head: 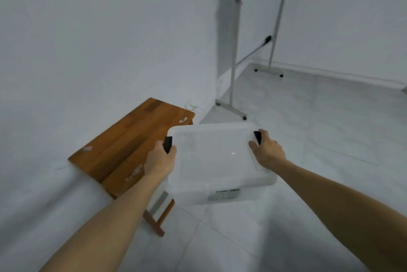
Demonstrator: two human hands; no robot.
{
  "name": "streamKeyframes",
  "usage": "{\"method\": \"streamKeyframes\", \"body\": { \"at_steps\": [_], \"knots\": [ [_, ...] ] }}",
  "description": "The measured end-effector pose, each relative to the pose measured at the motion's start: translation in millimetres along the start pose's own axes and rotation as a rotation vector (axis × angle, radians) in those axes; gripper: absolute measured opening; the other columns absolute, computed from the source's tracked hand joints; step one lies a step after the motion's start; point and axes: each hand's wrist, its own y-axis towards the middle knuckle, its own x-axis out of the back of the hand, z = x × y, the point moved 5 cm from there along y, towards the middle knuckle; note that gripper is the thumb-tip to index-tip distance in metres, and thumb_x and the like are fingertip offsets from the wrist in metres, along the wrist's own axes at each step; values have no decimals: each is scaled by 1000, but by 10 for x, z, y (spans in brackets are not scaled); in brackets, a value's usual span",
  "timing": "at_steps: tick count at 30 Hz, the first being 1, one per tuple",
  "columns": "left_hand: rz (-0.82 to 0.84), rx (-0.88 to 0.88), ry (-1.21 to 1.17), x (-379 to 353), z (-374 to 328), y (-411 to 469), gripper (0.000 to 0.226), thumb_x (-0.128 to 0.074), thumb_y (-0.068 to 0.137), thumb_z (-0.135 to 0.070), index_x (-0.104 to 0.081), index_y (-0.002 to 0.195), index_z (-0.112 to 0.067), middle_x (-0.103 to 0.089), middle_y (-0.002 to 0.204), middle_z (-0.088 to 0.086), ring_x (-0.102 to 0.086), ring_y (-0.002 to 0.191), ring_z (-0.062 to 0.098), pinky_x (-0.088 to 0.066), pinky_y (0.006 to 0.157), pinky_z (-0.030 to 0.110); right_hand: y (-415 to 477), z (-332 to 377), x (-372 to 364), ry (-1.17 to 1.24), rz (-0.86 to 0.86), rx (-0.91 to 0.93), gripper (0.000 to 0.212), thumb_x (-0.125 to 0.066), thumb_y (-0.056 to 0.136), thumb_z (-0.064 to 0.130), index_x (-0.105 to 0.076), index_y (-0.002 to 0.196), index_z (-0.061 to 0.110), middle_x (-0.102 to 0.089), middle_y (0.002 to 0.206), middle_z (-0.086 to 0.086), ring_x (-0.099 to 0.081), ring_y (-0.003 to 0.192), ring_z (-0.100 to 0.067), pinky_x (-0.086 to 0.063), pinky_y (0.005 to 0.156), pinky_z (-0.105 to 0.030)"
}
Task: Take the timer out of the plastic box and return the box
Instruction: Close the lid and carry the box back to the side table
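1. White walls and pale tiled floor [308, 161] fill my view — any drop from here ends on hard tile.
2. Next in size, the wooden table [123, 148] sits low to my left against the wall; the box's near-left corner overlaps its edge, so I judge a careless swing could clip it.
3. I see the plastic box [215, 166] carried in the air, lid on; the timer I cannot make out through the cloudy plastic.
4. My left hand [159, 161] and right hand [267, 150] wrap the black latches [168, 144] at either end — a latch popping open could let the box fall.
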Motion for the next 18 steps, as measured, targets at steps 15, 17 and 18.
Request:
{"method": "streamKeyframes", "body": {
  "at_steps": [15,17,18],
  "knots": [
    [-327,422,-51,877,1364,1056,40,-49,92,-47,-51,115,-13,-63,99,5,-63,90,27,-55,83,44,1535,2409,-1625,-51,286,400,59,-45,92,55,-34,140,21,-63,123,-10,-63,108,-34,-51,93,-50],
    [-348,473,-61,912,1452,1132,42,-50,91,-46,-49,117,-14,-64,101,7,-63,90,29,-55,83,46,1674,2658,-1735,-60,301,458,60,-46,92,54,-35,140,20,-63,122,-10,-63,107,-34,-52,92,-51],
    [-352,514,-67,927,1537,1161,43,-51,91,-45,-48,119,-13,-64,103,9,-63,91,30,-55,84,46,1719,2803,-1838,-74,319,498,60,-46,92,53,-35,140,20,-64,121,-9,-64,106,-33,-53,91,-50]
  ]
}}
